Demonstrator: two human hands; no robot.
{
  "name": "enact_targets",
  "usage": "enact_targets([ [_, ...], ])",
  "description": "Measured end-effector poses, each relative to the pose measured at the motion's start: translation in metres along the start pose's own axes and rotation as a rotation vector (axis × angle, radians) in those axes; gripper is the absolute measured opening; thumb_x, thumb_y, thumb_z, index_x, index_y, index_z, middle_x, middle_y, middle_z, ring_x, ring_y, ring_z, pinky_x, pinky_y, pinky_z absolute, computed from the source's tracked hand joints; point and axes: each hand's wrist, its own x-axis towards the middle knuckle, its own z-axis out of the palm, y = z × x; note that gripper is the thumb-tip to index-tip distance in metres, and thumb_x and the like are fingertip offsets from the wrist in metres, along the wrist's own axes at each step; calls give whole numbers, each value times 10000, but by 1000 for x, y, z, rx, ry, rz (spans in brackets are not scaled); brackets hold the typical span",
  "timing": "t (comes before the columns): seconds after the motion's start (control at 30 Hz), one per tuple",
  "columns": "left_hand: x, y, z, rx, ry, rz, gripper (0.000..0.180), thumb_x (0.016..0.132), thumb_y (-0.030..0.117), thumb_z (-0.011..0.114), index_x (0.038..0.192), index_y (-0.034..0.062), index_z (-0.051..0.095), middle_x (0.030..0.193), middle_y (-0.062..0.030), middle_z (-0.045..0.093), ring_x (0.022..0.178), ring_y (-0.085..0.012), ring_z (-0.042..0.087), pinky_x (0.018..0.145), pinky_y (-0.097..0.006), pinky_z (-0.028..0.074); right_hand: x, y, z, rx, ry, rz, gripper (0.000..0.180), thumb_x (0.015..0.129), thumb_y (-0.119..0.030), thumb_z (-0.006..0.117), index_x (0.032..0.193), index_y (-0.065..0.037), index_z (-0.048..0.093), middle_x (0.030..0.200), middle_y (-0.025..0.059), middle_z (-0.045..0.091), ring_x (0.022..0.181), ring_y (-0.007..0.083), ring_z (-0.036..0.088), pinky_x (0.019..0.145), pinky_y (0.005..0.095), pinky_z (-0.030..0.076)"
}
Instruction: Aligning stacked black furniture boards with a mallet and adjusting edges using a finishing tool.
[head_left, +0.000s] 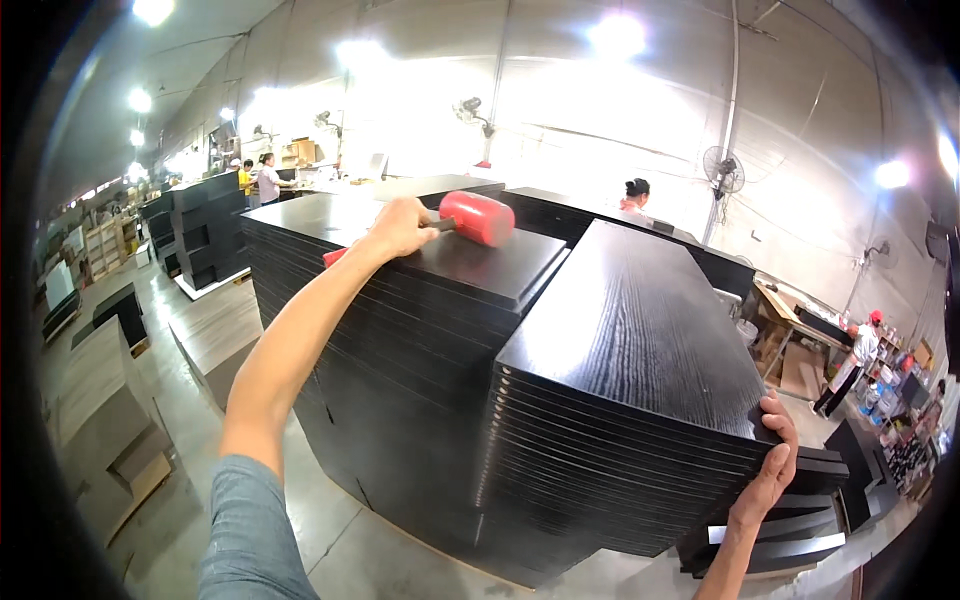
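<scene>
- Mallet point(478, 219), one: red cylindrical head, dark handle. Located over the top of the left stack point(400, 360), toward its far edge; contact with the surface could not be told.
- Left hand point(405, 228), one: fingers wrapped round the mallet's handle, close up to the head. Forearm crossed above the near edge of the left stack.
- Relation, principal: the mallet's head lay just to the right of the left fingers, the long axis of the head running left to right, its right end turned toward the right stack point(640, 310). Left hand nearer to the mallet; right hand well apart from it.
- Right hand point(775, 465), one: at the near right corner of the right stack, fingers loosely parted and laid against the edge, thumb lower on the side, closed round nothing.
- Right stack, one: black grained panels, laid flat; long axis of the top running away from the person. A narrow gap separated its left edge from the left stack.
- Left stack, one: black panels, piled flat.
</scene>
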Motion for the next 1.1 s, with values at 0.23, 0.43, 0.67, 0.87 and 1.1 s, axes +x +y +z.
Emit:
enact_targets([
  [0.23,56,-77,-32,78,250,-54,248,813,159,587,925,4,743,813,-200,705,790,-318,687,776,-421,519,-8,7,0,46,54,3,435,1077,-418,319,1163,-49,534,1308,147,557,1268,264,481,1115,408,335],
  [0.43,45,-179,-56,192,1,-147,318,797,136,585,1056,45,744,1097,-220,702,1069,-318,676,954,-405,514,-8,2,11,-5,63,43,470,1070,-462,271,1176,-74,514,1333,136,551,1293,257,482,1159,419,326],
  [0.67,5,-174,-20,-82,-243,-107,375,876,334,588,882,-25,697,838,-185,714,815,-297,676,802,-403,506,-9,5,8,-89,82,54,497,1063,-488,272,1175,-71,519,1354,135,549,1289,265,488,1161,422,317],
  [0.87,-35,-181,-36,-310,-144,30,367,814,148,516,1057,-73,679,1108,-219,702,1055,-332,649,969,-374,482,-8,11,7,-121,53,24,488,1064,-488,273,1150,-77,521,1347,136,540,1320,275,458,1160,448,311],
  [1.1,-83,-170,-44,-54,137,406,410,769,-2,552,1166,-30,652,1191,-231,666,1117,-358,644,1002,-395,501,-3,-28,17,-141,27,-140,646,1036,-559,316,1233,-31,632,1296,165,633,1204,325,579,1098,474,401],
])
